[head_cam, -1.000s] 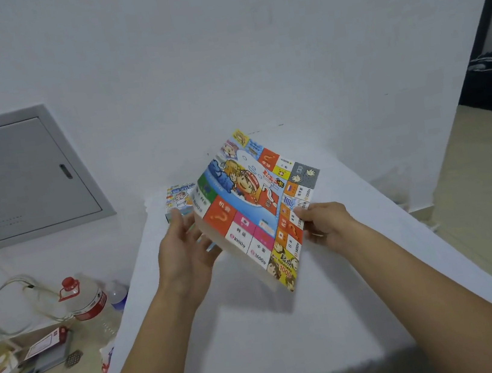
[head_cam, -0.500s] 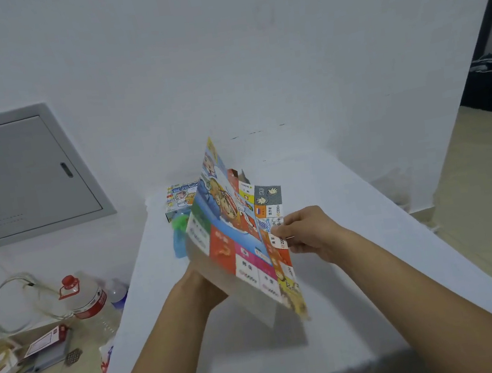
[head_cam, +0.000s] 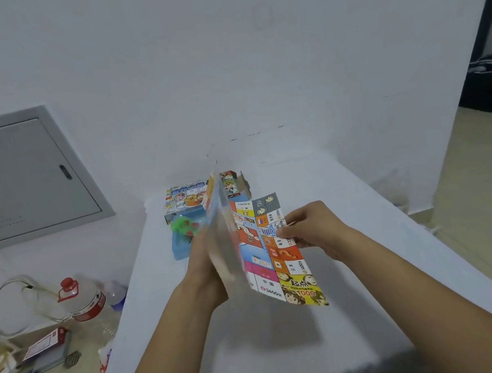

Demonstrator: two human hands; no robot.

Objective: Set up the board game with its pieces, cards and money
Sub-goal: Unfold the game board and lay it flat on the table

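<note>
The folded colourful game board [head_cam: 266, 246] is held upright above the white table [head_cam: 355, 234], partly spread like a book. My left hand [head_cam: 204, 271] holds its left leaf from behind, the fingers mostly hidden by the leaf. My right hand [head_cam: 310, 227] pinches the edge of the right leaf, whose printed squares face me. Behind the board lies the open game box [head_cam: 184, 196] with a blue tray [head_cam: 183, 245] holding green and red pieces [head_cam: 185, 225].
Left of the table, on the floor, stand a large plastic bottle with a red cap [head_cam: 83, 296], a smaller bottle [head_cam: 117, 294], cables and some packets. A grey wall panel [head_cam: 16, 177] is at the left. A doorway opens at the right.
The board has turned from facing me closed to standing on edge and spreading apart. My right hand pulled the right leaf outward; my left hand moved behind the left leaf.
</note>
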